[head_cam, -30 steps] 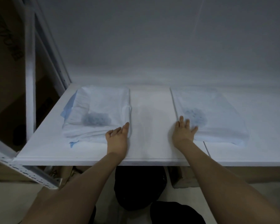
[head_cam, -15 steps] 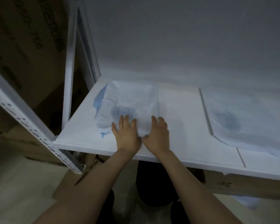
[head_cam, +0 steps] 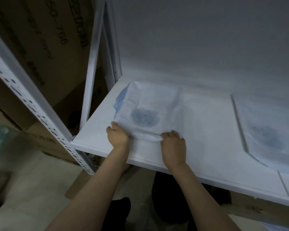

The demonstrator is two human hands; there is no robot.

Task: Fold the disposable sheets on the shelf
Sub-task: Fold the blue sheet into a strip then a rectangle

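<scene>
Now, in the head view, both hands are found on the near edge of the left sheet [head_cam: 147,107], where a second ago one hand was laid flat on each sheet and half a second ago the two were pressed side by side on this one. The left hand [head_cam: 118,137] is curled round the near left corner, and the right hand [head_cam: 173,144] is closed on the near right part, with a bunched roll of material pinched under its fingers [head_cam: 167,135]; the hands are held apart along that edge. The edge is seen slightly raised from the shelf [head_cam: 207,124], so a fold away from the body is judged to be starting rather than finished. The left sheet is lying toward the left end of the shelf, with a blue layer showing at its far left side and a grey patch at its middle. A right sheet [head_cam: 270,129] is lying well apart, toward the right end, untouched and flat, with its own grey patch. Counted: two disposable sheets, one shelf board, two hands. Beside the rack, a perforated white upright [head_cam: 40,117] and cardboard boxes [head_cam: 45,39] are visible. Only one sheet is being worked, so at least half the task is judged to remain.
</scene>
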